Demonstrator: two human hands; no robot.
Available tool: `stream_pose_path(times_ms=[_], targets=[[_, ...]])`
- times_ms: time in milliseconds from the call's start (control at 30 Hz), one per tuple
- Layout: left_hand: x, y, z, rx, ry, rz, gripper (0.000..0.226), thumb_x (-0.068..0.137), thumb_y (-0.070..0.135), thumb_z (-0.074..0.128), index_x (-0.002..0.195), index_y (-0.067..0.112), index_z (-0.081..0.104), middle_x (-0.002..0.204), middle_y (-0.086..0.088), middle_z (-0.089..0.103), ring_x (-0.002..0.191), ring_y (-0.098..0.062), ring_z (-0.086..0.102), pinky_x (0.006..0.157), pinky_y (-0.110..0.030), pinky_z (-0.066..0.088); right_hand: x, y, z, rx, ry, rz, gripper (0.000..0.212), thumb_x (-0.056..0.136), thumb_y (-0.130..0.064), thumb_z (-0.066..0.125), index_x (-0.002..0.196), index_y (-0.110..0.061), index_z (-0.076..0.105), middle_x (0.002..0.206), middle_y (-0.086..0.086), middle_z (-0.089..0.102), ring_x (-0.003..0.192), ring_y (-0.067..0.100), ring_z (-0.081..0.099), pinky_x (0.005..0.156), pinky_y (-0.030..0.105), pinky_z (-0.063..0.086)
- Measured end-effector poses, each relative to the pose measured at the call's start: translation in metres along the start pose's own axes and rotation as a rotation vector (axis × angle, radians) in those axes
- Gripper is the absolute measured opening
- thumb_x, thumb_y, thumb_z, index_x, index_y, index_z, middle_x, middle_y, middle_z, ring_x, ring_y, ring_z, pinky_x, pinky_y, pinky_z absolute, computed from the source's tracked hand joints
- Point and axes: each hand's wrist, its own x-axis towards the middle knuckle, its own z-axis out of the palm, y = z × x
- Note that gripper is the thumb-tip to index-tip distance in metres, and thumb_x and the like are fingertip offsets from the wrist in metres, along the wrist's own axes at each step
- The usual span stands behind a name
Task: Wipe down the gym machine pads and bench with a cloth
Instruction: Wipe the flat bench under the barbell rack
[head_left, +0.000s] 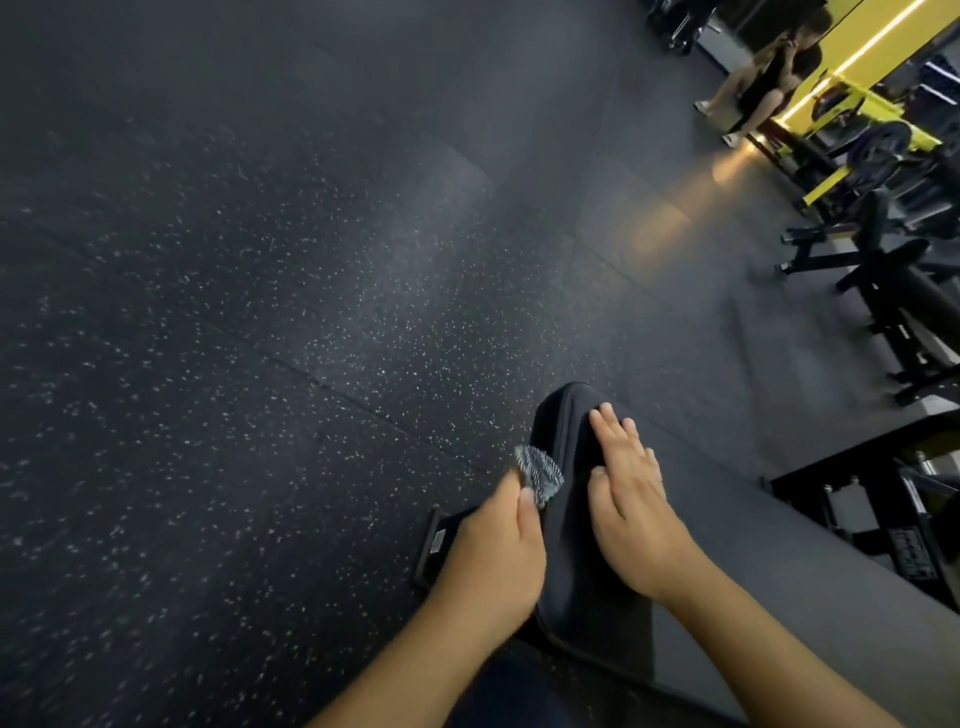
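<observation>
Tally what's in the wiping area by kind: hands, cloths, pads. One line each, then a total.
Hands: 2, the left hand gripping the cloth, the right hand flat on the pad
Cloths: 1, the striped grey cloth against the pad's left side
Pads: 1, the black pad
Total: 4

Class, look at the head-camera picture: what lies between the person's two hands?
In the head view, a strip of the black bench pad separates the left hand, gripping the cloth, from the flat right hand.
</observation>
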Motion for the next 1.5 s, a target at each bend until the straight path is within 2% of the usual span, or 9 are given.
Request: stream_pose_path(times_ms=[200,367,500,667,733,833,1067,1300,1500], targets=[[0.013,0.014,0.009,-0.146,0.007,-0.080,0.052,0.104,0.058,0.035,0.133,0.018,0.054,0.140,0.001,0.059,0.131,-0.019,0.052,0.110,-0.038,0.041,0.001,0.001,0.003,-0.001,0.025,-0.034,0.062,0.107,-0.018,0.026,0.162,-0.034,0.003,0.164,-0.027,-0.010,0.146,-0.012,-0.022,0.127,0.032,-0.009],[0.074,0.037,0.014,-0.061,0.020,0.024,0.054,0.109,0.041,0.032,0.157,0.015,0.034,0.161,-0.009,0.039,0.149,-0.026,0.034,0.121,-0.041,0.027,0.005,0.004,0.005,-0.012,0.026,-0.041,0.062,0.107,-0.015,0.027,0.162,-0.033,0.005,0.165,-0.026,-0.009,0.147,-0.011,-0.021,0.126,0.030,-0.010],[0.122,0.060,0.007,0.003,-0.013,0.043,0.039,0.109,0.032,0.031,0.128,0.008,0.056,0.138,-0.015,0.058,0.126,-0.032,0.052,0.094,-0.034,0.037,0.004,0.004,0.006,-0.004,0.030,-0.037,0.062,0.106,-0.017,0.026,0.163,-0.030,0.006,0.166,-0.025,-0.008,0.147,-0.011,-0.020,0.126,0.029,-0.010],[0.086,0.045,0.007,0.041,0.020,0.033,0.025,0.109,0.033,0.033,0.103,0.015,0.051,0.121,-0.016,0.063,0.115,-0.034,0.057,0.085,-0.037,0.038,0.003,0.005,0.003,0.006,0.031,-0.034,0.062,0.106,-0.017,0.027,0.163,-0.030,0.006,0.166,-0.023,-0.007,0.150,-0.007,-0.018,0.127,0.033,-0.009],[0.057,0.031,0.011,0.025,0.008,0.036,0.032,0.109,0.033,0.034,0.123,0.010,0.053,0.133,-0.014,0.061,0.125,-0.032,0.054,0.097,-0.038,0.042,0.002,0.005,0.002,-0.002,0.020,-0.038,0.062,0.106,-0.018,0.026,0.163,-0.030,0.005,0.166,-0.023,-0.008,0.150,-0.006,-0.019,0.126,0.032,-0.010],[0.017,0.016,0.014,0.008,-0.021,0.093,0.053,0.110,0.033,0.031,0.162,0.020,0.023,0.167,0.000,0.028,0.153,-0.015,0.025,0.125,-0.032,0.021,0.003,0.006,0.001,0.003,0.021,-0.044,0.061,0.106,-0.020,0.025,0.163,-0.031,0.005,0.166,-0.023,-0.008,0.150,-0.004,-0.019,0.127,0.034,-0.010],[-0.005,0.021,0.014,-0.005,0.014,0.050,0.058,0.111,0.031,0.029,0.164,0.023,0.008,0.171,0.006,0.009,0.157,-0.008,0.006,0.123,-0.022,0.007,0.003,0.006,0.001,0.013,0.016,-0.051,0.061,0.107,-0.021,0.025,0.163,-0.032,0.005,0.166,-0.023,-0.009,0.150,-0.004,-0.020,0.126,0.034,-0.010],[0.088,0.056,0.008,0.007,-0.039,0.044,0.055,0.111,0.026,0.028,0.164,0.014,0.016,0.169,-0.010,0.021,0.155,-0.024,0.019,0.125,-0.035,0.016,0.004,0.007,0.000,0.028,0.035,-0.051,0.061,0.107,-0.018,0.027,0.163,-0.030,0.009,0.167,-0.020,-0.002,0.153,0.000,-0.013,0.127,0.036,-0.007],[0.046,0.030,0.012,-0.065,-0.029,0.064,0.052,0.110,0.028,0.032,0.161,0.022,0.027,0.164,-0.003,0.035,0.150,-0.021,0.032,0.123,-0.035,0.024,0.001,0.007,0.001,0.040,0.044,-0.038,0.059,0.107,-0.018,0.027,0.163,-0.029,0.012,0.169,-0.016,0.001,0.155,0.004,-0.010,0.128,0.037,-0.006]])
